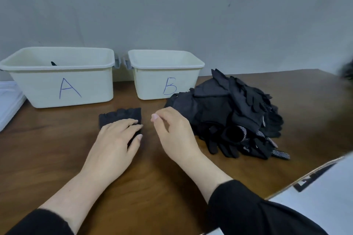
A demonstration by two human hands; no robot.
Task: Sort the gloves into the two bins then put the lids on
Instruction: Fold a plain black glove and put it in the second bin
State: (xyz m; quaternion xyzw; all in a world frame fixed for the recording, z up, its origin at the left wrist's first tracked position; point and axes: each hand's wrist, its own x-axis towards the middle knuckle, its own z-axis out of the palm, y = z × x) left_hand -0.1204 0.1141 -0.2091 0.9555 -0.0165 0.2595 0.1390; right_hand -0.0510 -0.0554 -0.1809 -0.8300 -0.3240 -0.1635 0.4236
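My left hand [119, 135] lies flat on a black glove [122, 115] on the brown surface [57, 149], fingers straight and pressing its near part, the grip not curled round it. The glove sits in front of the gap between the two bins, its scalloped edge toward them. My right hand [172, 129] hovers just beside it, fingers loosely bent, thumb and forefinger close together; I cannot tell whether the grip pinches anything.

Bin A [63, 86] stands at the back left, against the grey wall [172, 5], with something dark showing just over its rim. Bin B [164, 80] stands beside it to the right, apart from it by a small gap; what it holds is hidden from here. Both are without lids.

A heap [229, 112] of black gloves, some with dotted grey patches, lies on the surface right of my right hand, touching the front corner of bin B. Flat white sheets [9, 101] lie at the far left edge, next to bin A. Black sleeves [248, 212] cover both forearms.
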